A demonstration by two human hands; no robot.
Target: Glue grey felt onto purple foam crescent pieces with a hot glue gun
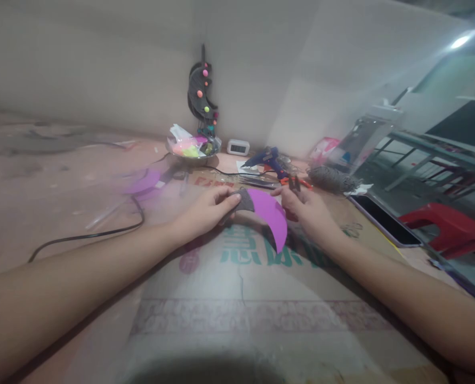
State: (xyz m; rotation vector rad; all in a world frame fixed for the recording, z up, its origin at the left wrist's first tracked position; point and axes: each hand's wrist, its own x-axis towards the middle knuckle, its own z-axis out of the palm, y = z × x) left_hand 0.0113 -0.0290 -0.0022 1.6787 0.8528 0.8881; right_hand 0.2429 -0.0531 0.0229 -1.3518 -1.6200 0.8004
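My left hand (221, 205) grips the left end of a purple crescent-shaped cutout (271, 213), with the thumb on top. Dark grey yarn wrapping (244, 200) covers that end; the bare purple part curves right and down to a point. Beside the crescent's right edge, my right hand (301, 205) is closed with its fingers bent. What it holds is hidden. A dark two-pronged tool (294, 184) shows just above its fingers, and I cannot tell whether the hand holds it. Both hands are over a printed cardboard sheet (237, 288).
Behind the hands lie a blue glue gun (267, 158), a white digital clock (238, 147), a bowl of craft bits (192, 154) and a decorated grey crescent (199, 93). Rightward are a fluffy grey yarn bundle (329, 180), a phone (385, 220) and a red stool (449, 226). A black cable (89, 234) runs left.
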